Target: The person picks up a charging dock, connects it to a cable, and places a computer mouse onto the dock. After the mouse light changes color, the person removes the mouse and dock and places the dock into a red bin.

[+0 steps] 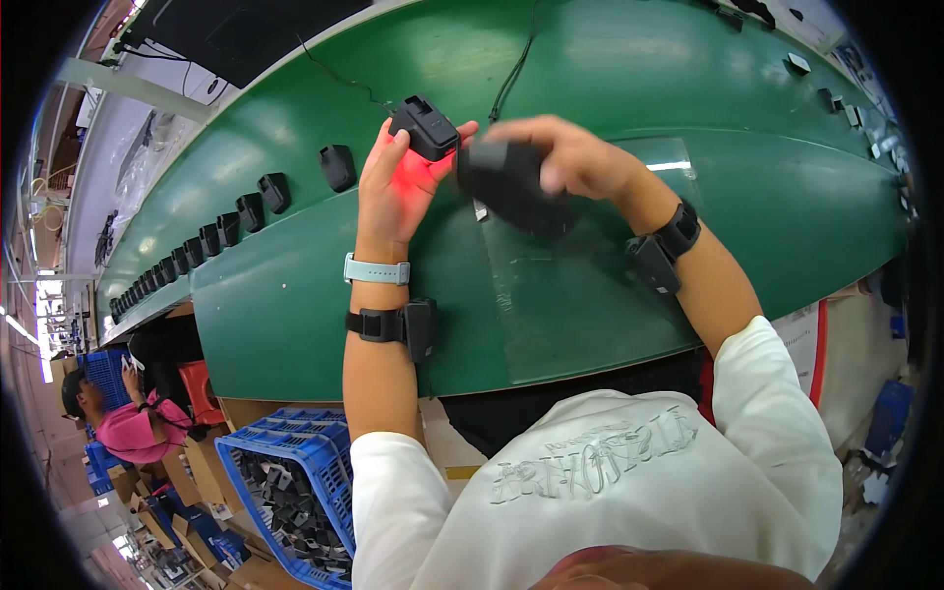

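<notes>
Head view: over the green workbench (275,305), the left hand (398,185) cups a black plastic housing (425,128), while the right hand (582,160) grips a blurred black block (506,192), which a knock could dislodge.

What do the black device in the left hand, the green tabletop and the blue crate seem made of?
Black device: probably hard plastic, mostly matte, judging by its crisp moulded edges and soft highlights.
Green tabletop: perhaps a rubber or vinyl sheet, semi-gloss, since it reflects light in blurred patches.
Blue crate: likely moulded plastic, slightly glossy, from its even colour and openwork walls.
</notes>
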A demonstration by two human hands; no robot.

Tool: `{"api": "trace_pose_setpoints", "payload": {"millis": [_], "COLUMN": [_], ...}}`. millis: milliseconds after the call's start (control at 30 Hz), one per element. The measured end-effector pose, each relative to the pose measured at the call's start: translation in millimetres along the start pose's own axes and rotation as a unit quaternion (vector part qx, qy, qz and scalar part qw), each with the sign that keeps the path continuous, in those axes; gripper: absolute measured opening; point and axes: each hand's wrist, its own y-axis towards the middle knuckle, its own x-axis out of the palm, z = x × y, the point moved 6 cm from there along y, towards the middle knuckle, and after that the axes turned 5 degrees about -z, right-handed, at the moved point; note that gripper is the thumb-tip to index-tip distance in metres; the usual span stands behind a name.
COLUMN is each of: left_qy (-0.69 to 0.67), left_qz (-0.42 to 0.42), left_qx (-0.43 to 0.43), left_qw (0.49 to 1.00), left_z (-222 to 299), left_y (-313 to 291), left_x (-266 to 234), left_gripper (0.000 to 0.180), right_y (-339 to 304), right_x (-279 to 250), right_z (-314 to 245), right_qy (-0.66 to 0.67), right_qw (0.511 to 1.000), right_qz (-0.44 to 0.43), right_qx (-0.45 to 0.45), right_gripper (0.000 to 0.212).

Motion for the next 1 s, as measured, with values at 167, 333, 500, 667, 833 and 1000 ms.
{"api": "trace_pose_setpoints", "payload": {"millis": [167, 333, 500, 667, 833, 1000], "left_qy": [0.042, 0.281, 0.343, 0.377, 0.324, 0.363], "left_qz": [-0.012, 0.052, 0.042, 0.050, 0.011, 0.011], "left_qx": [0.012, 0.052, 0.049, 0.020, -0.018, -0.064], "left_qw": [0.999, 0.957, 0.937, 0.925, 0.946, 0.930], "left_z": [-1.1, 0.6, -5.4, -4.9, -10.0, -10.4], "left_y": [-1.7, -4.7, -1.4, -1.0, -4.0, -5.3], "left_x": [-0.4, -7.4, 1.9, -3.0, -3.6, -9.2], "left_gripper": [0.038, 0.048, 0.051, 0.053, 0.066, 0.067], "right_y": [3.1, 2.8, 3.1, 4.4, -4.3, -4.3], "right_x": [-17.2, -42.4, -48.0, -38.3, -9.1, 2.7], "right_z": [-8.5, 11.6, 20.1, 12.0, -11.5, -21.5], "right_qy": [0.192, 0.043, 0.017, -0.127, -0.429, -0.530], "right_qw": [0.960, 0.944, 0.931, 0.917, 0.814, 0.758], "right_qz": [0.182, 0.308, 0.343, 0.347, 0.350, 0.315], "right_qx": [-0.096, -0.110, -0.126, -0.149, -0.176, -0.214], "right_gripper": [0.049, 0.042, 0.045, 0.057, 0.064, 0.066]}}
